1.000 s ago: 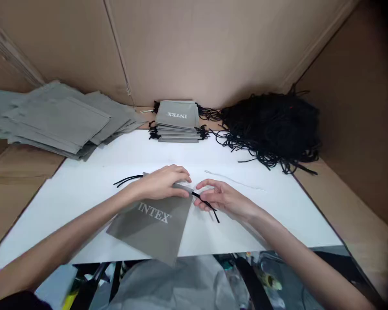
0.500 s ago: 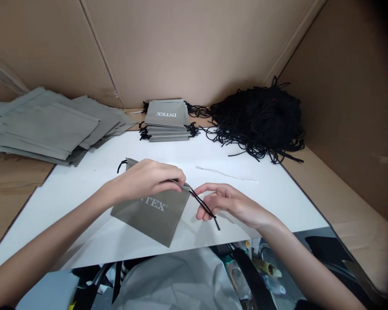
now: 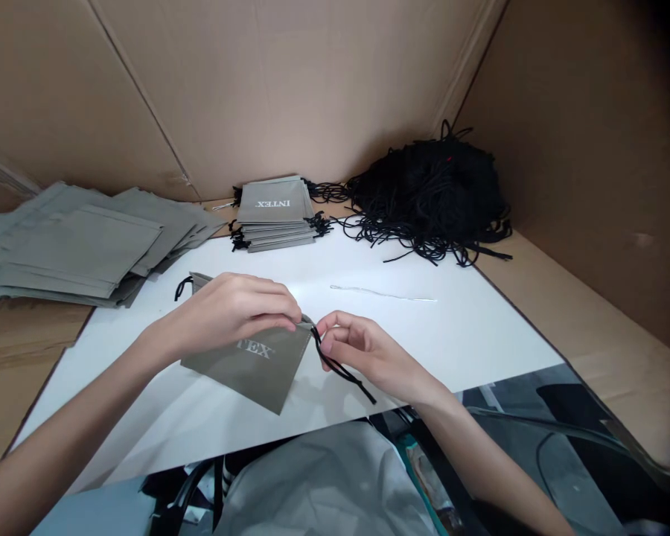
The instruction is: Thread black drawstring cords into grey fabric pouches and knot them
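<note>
A small grey drawstring pouch printed with white letters lies on the white board. My left hand lies over the pouch's top edge, fingers curled and pinching the hem near its right corner. My right hand is closed on the black cord that comes out of that corner; the cord's loose ends trail toward me. Another loop of the cord sticks out at the pouch's left end.
A stack of finished grey pouches sits at the back. A big heap of black cords lies to its right, flat grey pouch blanks to the left. A thin wire tool lies on the board. Cardboard walls surround everything.
The pouch has been drawn up and bunched shorter along its top. My right hand closed in on the cord at the corner. The view shifted right and down.
</note>
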`<state>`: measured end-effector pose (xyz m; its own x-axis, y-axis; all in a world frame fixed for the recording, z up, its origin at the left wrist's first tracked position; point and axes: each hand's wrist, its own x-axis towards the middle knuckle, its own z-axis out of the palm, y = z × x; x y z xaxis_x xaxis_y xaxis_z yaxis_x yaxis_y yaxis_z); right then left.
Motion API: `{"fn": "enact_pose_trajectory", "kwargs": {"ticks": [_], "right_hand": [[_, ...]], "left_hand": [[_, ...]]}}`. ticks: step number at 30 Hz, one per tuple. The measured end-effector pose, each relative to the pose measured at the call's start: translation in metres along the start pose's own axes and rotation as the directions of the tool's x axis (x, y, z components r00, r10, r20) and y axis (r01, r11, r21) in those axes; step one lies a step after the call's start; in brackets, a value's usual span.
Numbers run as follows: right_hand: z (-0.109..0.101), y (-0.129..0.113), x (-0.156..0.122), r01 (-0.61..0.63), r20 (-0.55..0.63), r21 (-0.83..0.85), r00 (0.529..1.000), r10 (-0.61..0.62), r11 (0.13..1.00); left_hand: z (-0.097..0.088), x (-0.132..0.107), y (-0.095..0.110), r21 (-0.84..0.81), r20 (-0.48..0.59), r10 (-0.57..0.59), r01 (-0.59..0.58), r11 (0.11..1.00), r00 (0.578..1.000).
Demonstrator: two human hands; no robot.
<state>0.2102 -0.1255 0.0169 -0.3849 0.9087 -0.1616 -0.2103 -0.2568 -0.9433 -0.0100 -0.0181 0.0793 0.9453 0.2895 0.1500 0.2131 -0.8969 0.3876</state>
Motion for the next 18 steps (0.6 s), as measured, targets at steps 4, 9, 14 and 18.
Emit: {"fn": "enact_pose_trajectory", "kwargs": {"ticks": [4, 9, 14, 18], "right_hand": [[0.001, 0.008, -0.003, 0.024, -0.032, 0.072, 0.999, -0.022, 0.997], [0.000, 0.014, 0.001, 0.036, -0.049, 0.095, 0.998, -0.032, 0.995], [0.001, 0.019, 0.004, 0.012, -0.126, 0.120, 0.992, 0.003, 0.993], [0.001, 0.020, 0.002, -0.018, -0.168, 0.133, 0.985, 0.041, 0.991]], "left_hand": [[-0.002, -0.001, -0.003, -0.007, 0.002, -0.020, 0.020, 1.000, 1.000], [-0.002, -0.001, -0.003, -0.001, 0.004, -0.037, 0.037, 0.999, 0.999], [-0.005, -0.005, -0.005, 0.025, -0.002, -0.043, 0.043, 0.999, 0.999], [-0.007, -0.008, -0.009, 0.053, -0.008, -0.052, 0.052, 0.997, 0.999]]}}
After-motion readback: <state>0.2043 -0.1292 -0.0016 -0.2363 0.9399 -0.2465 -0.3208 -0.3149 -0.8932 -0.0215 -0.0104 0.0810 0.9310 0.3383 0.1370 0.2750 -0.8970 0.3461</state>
